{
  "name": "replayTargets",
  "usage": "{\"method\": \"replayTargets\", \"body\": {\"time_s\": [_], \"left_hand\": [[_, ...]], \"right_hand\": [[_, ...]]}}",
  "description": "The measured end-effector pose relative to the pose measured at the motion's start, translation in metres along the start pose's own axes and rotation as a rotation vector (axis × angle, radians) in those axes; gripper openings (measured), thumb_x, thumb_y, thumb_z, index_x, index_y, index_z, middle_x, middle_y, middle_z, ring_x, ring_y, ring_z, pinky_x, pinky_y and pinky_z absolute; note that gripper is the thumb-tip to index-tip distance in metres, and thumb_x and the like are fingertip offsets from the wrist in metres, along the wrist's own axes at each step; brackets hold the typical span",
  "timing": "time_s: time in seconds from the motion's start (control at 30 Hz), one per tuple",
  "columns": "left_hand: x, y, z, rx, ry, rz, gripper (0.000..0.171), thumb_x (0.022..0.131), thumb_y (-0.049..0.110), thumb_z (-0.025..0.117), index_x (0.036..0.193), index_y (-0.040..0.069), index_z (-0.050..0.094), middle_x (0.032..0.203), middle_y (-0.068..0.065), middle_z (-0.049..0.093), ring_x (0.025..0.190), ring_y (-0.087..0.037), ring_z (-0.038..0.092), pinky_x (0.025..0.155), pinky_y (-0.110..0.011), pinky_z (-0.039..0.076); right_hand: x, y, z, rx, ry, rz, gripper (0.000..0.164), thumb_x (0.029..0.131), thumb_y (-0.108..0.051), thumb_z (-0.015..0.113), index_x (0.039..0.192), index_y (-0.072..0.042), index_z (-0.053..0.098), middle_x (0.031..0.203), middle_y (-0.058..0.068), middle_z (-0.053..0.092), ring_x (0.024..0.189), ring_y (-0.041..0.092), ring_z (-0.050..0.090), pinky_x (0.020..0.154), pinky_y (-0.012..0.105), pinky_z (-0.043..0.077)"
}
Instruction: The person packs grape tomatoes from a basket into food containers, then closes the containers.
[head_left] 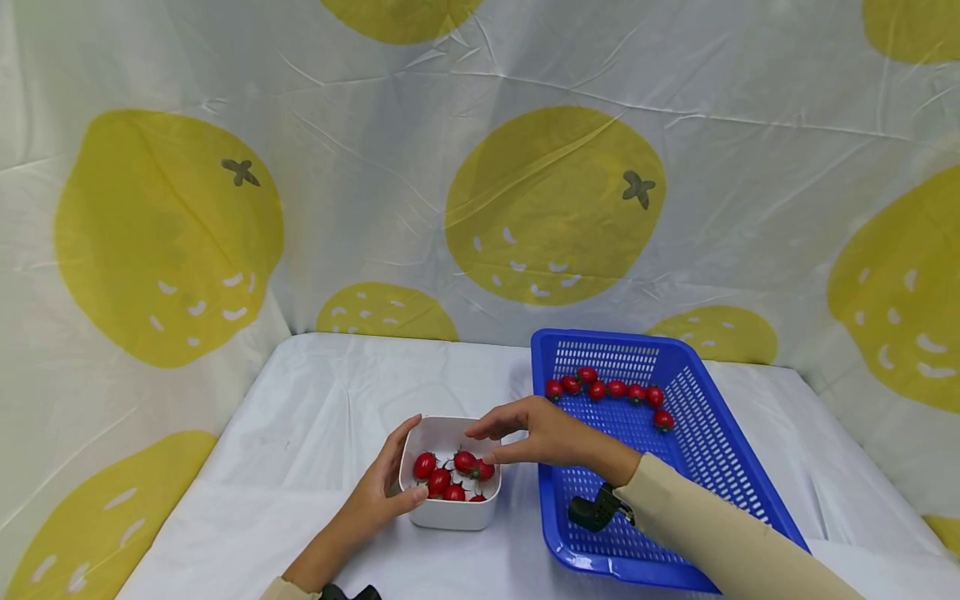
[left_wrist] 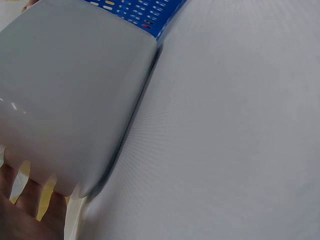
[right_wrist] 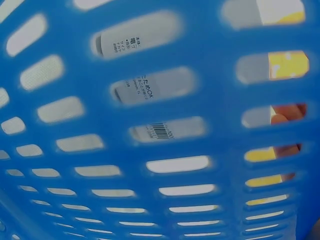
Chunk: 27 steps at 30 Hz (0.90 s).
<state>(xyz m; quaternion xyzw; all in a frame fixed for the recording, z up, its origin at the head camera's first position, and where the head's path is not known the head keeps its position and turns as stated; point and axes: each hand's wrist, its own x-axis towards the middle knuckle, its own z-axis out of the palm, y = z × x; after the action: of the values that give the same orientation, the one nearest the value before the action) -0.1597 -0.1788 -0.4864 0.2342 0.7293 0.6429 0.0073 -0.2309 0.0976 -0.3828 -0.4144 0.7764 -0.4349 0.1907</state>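
Note:
A small white square tub (head_left: pixel 450 517) stands on the table, with several red cherry tomatoes (head_left: pixel 439 482) in it. My left hand (head_left: pixel 375 493) holds the tub at its left side, thumb by the front rim; in the left wrist view its fingers (left_wrist: pixel 31 199) lie against the tub's wall (left_wrist: pixel 70 95). Over the tub's right rim is my right hand (head_left: pixel 551 435), thumb and fingers spread apart. Its thumb tip is close to a tomato at the tub's right side; whether they touch I cannot tell.
To the right, a blue slotted basket (head_left: pixel 551 517) lies under my right forearm. Several more cherry tomatoes (head_left: pixel 617 388) line its far end. Blue slats (right_wrist: pixel 215 100) fill the right wrist view, with the tub's printed label behind. A lemon-patterned sheet (head_left: pixel 360 192) hangs behind the table.

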Motion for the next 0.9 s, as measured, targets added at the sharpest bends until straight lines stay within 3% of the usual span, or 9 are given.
{"method": "replayTargets", "body": {"time_s": [0.17,0.5,0.9], "left_hand": [[0.0004,0.0007,-0.0002,0.003,0.000,-0.009,0.081,0.086,0.013,0.062,0.153,0.029,0.019,0.155,0.000,0.025,0.142,-0.027,0.023,0.108,-0.020,0.027],[-0.0005,0.0010,-0.0003,-0.003,-0.005,-0.008,0.080,0.087,0.012,0.061,0.154,0.027,0.019,0.155,-0.001,0.024,0.142,-0.028,0.022,0.109,-0.020,0.026],[-0.0008,0.0025,0.0006,-0.003,-0.001,-0.014,0.080,0.087,0.012,0.062,0.153,0.028,0.019,0.155,-0.001,0.025,0.142,-0.028,0.022,0.109,-0.020,0.027]], "right_hand": [[-0.0005,0.0017,-0.0001,0.008,0.000,-0.009,0.035,0.086,-0.022,0.073,0.121,-0.015,0.069,0.115,-0.006,0.069,0.107,0.012,0.063,0.093,0.045,0.049],[-0.0011,-0.0007,0.0012,0.009,0.015,-0.001,0.036,0.086,-0.013,0.072,0.122,-0.007,0.067,0.118,0.005,0.068,0.108,0.017,0.063,0.093,0.039,0.050],[-0.0011,0.0023,-0.0007,0.021,0.000,-0.010,0.038,0.088,-0.023,0.071,0.123,-0.009,0.067,0.120,0.010,0.067,0.111,0.032,0.061,0.094,0.038,0.050]]}}
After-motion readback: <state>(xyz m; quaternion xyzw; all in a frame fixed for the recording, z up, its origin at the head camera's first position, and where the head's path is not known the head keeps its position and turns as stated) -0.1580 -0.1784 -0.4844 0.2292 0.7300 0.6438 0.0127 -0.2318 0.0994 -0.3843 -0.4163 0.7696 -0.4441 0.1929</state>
